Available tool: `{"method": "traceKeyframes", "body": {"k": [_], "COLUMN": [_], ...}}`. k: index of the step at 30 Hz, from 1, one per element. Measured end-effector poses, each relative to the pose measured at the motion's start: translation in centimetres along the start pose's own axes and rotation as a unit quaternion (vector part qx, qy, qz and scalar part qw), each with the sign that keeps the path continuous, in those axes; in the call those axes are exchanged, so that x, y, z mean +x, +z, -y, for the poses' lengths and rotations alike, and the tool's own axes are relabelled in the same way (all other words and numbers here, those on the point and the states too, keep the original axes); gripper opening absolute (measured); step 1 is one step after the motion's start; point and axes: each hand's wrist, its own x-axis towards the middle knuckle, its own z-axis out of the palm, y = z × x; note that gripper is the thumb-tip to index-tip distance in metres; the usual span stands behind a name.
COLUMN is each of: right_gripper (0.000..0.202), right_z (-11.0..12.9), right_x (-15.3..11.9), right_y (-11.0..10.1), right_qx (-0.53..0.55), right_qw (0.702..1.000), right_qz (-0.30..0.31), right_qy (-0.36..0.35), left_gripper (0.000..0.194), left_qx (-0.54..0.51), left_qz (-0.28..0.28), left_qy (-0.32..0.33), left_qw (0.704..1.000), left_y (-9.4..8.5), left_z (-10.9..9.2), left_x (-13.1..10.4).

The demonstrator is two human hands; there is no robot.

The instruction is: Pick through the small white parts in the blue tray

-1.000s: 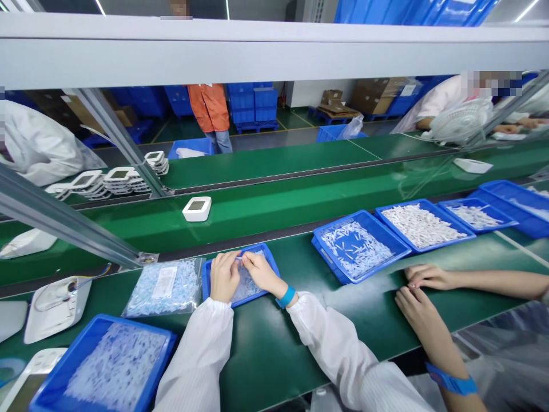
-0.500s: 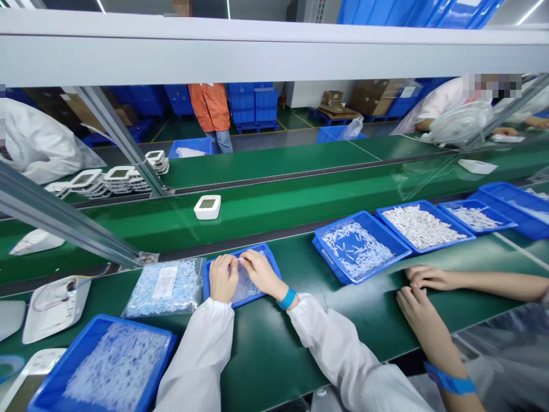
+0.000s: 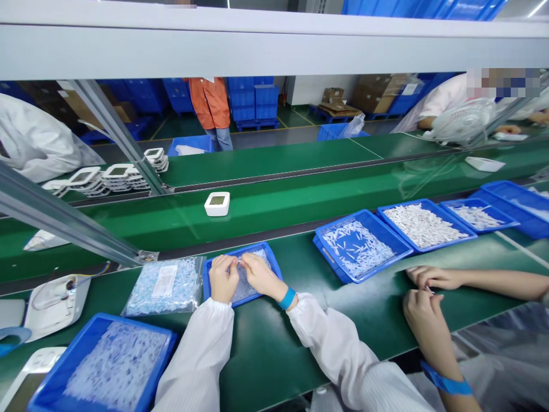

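My left hand [image 3: 223, 277] and my right hand [image 3: 259, 272] meet fingertip to fingertip over a small blue tray [image 3: 275, 258]. Both are closed in a pinch on a small white piece [image 3: 239, 261], mostly hidden by the fingers. Small pale pieces [image 3: 246, 289] lie in the tray beneath. Just left of it is a clear bag of light-blue pieces [image 3: 165, 286] with a white label. Nearer to me, a larger blue tray [image 3: 169, 349] holds many small whitish translucent pieces.
White-piece trays [image 3: 362, 246] line the right side. A co-worker's hands [image 3: 426, 303] pinch something small there. A belt [image 3: 274, 200] carries a white device with a screen [image 3: 217, 204]. A metal post [image 3: 114, 140] slants at left; an open white housing with wires [image 3: 58, 306] lies below it.
The white device on the belt has shifted right. My hands stay over the tray, nearly unmoved. The co-worker's lower hand has turned slightly, and a small piece shows between their fingers.
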Motion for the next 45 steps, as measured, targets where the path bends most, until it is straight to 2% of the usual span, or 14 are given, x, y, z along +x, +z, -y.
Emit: {"method": "traceKeyframes", "body": {"k": [6, 14, 17, 20, 24, 27, 30, 37, 40, 45], "right_gripper": [0.018, 0.018, 0.017, 0.02, 0.027, 0.03, 0.033, 0.036, 0.034, 0.03], "right_z": [-0.1, -0.2, -0.3, -0.7, -1.7, -2.3, -2.5, -2.7, -2.6, -1.9], "right_x": [-0.3, -0.3, -0.1, 0.2, 0.5, 0.7, 0.7, 0.8, 0.8, 0.5], "right_y": [0.1, 0.2, 0.1, 0.2, 0.5, 0.8, 0.8, 0.9, 0.8, 0.6], "right_qx": [-0.038, -0.03, -0.004, 0.077, 0.246, 0.332, 0.382, 0.434, 0.422, 0.329], "right_qw": [0.999, 0.999, 1.0, 0.995, 0.963, 0.933, 0.909, 0.88, 0.887, 0.935], "right_qz": [-0.002, 0.005, 0.006, 0.008, -0.003, -0.007, -0.002, 0.034, 0.036, 0.026], "right_qy": [-0.008, 0.007, 0.026, 0.064, 0.112, 0.141, 0.169, 0.19, 0.181, 0.127], "left_gripper": [0.025, 0.026, 0.026, 0.026, 0.03, 0.028, 0.024, 0.017, 0.017, 0.021], "left_qx": [0.012, 0.018, 0.013, 0.013, 0.022, 0.039, 0.06, 0.073, 0.088, 0.1], "left_qz": [0.02, 0.052, 0.06, 0.068, 0.086, 0.093, 0.091, 0.057, 0.053, 0.032], "left_qy": [0.021, 0.032, 0.027, 0.012, -0.014, -0.011, 0.003, 0.021, 0.027, 0.029], "left_qw": [1.0, 0.998, 0.998, 0.998, 0.996, 0.995, 0.994, 0.995, 0.994, 0.994], "left_y": [0.1, -0.1, -0.1, 0.0, 0.0, -0.1, -0.2, -0.2, -0.2, -0.1], "left_z": [0.0, -0.3, -0.4, -0.5, -0.8, -0.9, -1.0, -0.9, -0.8, -0.7], "left_x": [-0.1, 0.2, 0.4, 0.6, 0.6, 0.5, 0.5, 0.5, 0.5, 0.4]}}
